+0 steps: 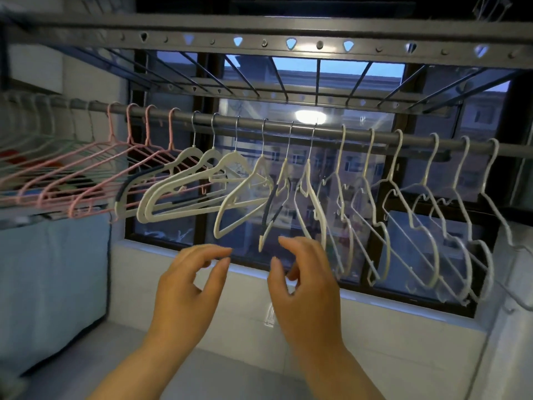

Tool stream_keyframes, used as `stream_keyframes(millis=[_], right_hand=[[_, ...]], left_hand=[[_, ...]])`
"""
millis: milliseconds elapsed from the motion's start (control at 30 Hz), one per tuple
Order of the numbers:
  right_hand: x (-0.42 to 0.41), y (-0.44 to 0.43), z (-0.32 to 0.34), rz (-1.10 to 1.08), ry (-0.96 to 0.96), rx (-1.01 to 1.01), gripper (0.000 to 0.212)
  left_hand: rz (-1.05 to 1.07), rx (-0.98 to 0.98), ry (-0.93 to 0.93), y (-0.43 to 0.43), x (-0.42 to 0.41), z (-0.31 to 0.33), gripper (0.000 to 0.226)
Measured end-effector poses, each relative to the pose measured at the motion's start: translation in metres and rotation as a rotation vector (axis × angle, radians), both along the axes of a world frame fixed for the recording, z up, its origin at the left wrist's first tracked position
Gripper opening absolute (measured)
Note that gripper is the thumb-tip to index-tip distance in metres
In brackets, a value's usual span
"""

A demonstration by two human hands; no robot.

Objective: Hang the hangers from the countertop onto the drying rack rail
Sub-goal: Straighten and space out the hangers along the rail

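Observation:
A grey drying rack rail (277, 129) runs across the view in front of a window. Several hangers hang from it: pink wire hangers (95, 166) at the left, cream plastic hangers (184, 192) in the middle, white wire hangers (427, 215) at the right. My left hand (187, 287) and my right hand (305, 287) are raised below the middle hangers, fingers loosely curled, holding nothing. The right fingertips are close to the lower tip of a cream hanger with a dark grip (268, 220); contact cannot be told.
A perforated metal frame of the rack (288, 44) spans overhead. A pale countertop (230, 368) lies below the hands, with a white tiled sill wall (403, 327) behind it. A blue cloth-covered unit (52, 278) stands at the left.

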State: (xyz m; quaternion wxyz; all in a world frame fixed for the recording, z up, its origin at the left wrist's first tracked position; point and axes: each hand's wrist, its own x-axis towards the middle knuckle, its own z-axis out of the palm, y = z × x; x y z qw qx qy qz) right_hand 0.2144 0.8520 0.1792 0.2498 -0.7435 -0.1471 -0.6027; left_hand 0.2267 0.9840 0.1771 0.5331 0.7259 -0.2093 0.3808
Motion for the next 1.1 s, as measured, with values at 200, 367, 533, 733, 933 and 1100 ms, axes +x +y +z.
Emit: stream_keyframes(millis=[200,367,533,733,933,1100], right_hand=[[0.003,0.032,-0.013,0.04,0.02,-0.04,0.023],[0.02,0.061,-0.004,0.067,0.02,-0.024,0.024],[0.042,0.097,0.003,0.016,0.001,0.031,0.024],[0.063,0.145,0.015,0.034,0.062,0.112,0.024],[0.095,0.171,0.032,0.203,0.462,0.543,0.019],[0.118,0.178,0.046,0.223,0.552,0.699,0.036]], left_hand=[[0.149,-0.086,0.041,0.046,0.001,-0.006,0.016],[0.175,-0.123,0.069,0.085,0.035,0.011,0.027],[0.098,-0.038,-0.007,0.117,0.072,0.023,0.03],[-0.059,0.331,-0.235,0.151,0.116,0.068,0.024],[-0.095,0.735,-0.262,0.127,0.16,0.151,0.034],[-0.053,0.898,-0.329,0.085,0.201,0.204,0.042]])
